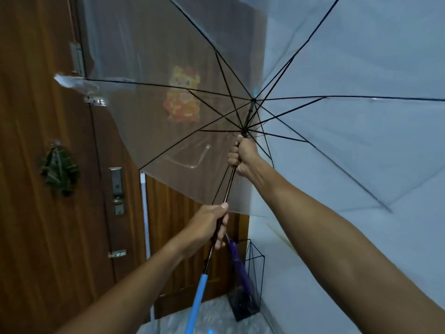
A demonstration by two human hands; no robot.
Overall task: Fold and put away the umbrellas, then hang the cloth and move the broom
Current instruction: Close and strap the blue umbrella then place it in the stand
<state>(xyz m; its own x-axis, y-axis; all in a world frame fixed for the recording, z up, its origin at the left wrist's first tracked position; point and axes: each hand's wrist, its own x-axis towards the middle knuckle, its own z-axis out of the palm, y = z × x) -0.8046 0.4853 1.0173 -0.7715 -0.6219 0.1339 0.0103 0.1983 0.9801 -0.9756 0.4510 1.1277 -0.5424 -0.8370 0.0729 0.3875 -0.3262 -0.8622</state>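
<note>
Handle (197, 303) hangs free; our left grip (212, 222) and right grip (242, 157) clench the shaft (230, 186). Yank hard and the umbrella (337, 68) could pinch us.

The clear umbrella (337, 145) has a see-through plastic skin, smooth and faintly glossy, stretched over thin dark metal ribs (168, 86). Its shaft (230, 184) is dark metal with a dull sheen, and its blue handle (198, 300) is smooth and matt, plastic or foam, hard to tell which. The door (36, 116) is brown wood with visible grain and a satin varnish, and its lock plate (116, 184) and hinge (77, 57) are brushed metal. The purple umbrella (238, 263) looks like matt cloth, and the stand (255, 266) is thin black wire. The floor (212, 319) is speckled and polished; the wall (284, 304) is smooth, matt paint.
</note>
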